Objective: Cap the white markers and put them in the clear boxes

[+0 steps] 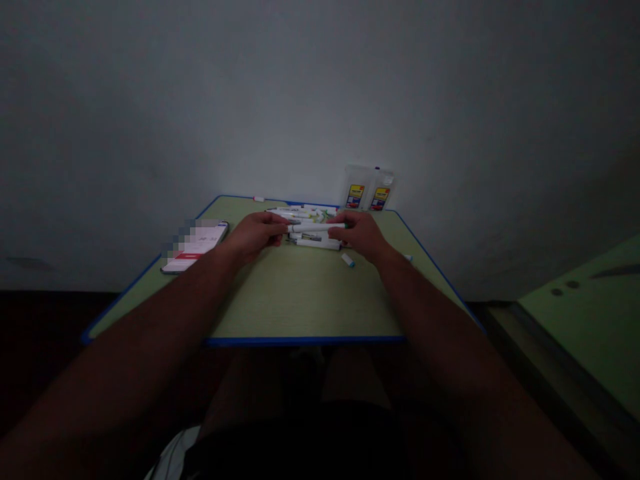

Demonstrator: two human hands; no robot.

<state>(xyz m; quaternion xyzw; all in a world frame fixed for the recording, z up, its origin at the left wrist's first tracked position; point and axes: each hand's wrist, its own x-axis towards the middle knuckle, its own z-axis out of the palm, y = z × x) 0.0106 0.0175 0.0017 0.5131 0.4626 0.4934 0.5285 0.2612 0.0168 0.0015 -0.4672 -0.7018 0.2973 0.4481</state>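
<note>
Between my two hands a white marker (316, 228) lies level above the table, a green band showing at its right end. My left hand (259, 235) is closed on the marker's left end. The fingers of my right hand (361, 233) pinch its right end. Behind and below it, several white markers (319, 245) lie in a loose pile, partly hidden by the hands. A small white cap with a blue-green end (348, 260) rests on the table just below my right hand.
A phone (197, 248) with a lit screen lies at the table's left. Two clear plastic cases (356, 190) with yellow labels stand against the wall at the back right. A small white and red cap (259, 199) sits at the back edge. The table (300, 307) has a blue rim.
</note>
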